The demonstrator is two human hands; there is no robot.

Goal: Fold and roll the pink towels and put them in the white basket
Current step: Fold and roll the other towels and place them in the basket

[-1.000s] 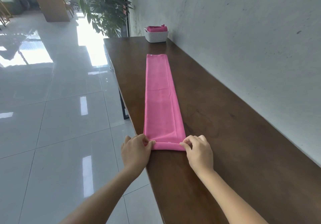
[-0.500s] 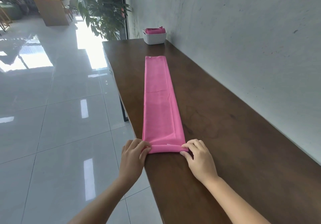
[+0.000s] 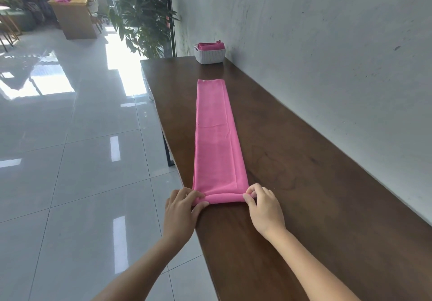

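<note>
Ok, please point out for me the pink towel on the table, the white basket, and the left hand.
pink towel (image 3: 217, 142): head view, middle of the flat folded strip.
white basket (image 3: 210, 56): head view, front wall.
left hand (image 3: 181, 209): head view, back of the hand.

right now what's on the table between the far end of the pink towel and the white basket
Nothing: in the head view only bare brown table separates the pink towel from the white basket.

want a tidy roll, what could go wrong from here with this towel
1. The long pink towel lies close to the table's left edge, and the left hand already overhangs it; a skewed roll might slip off.
2. Only the ends are pinched by the left and right hand, so the middle may roll loose.
</note>
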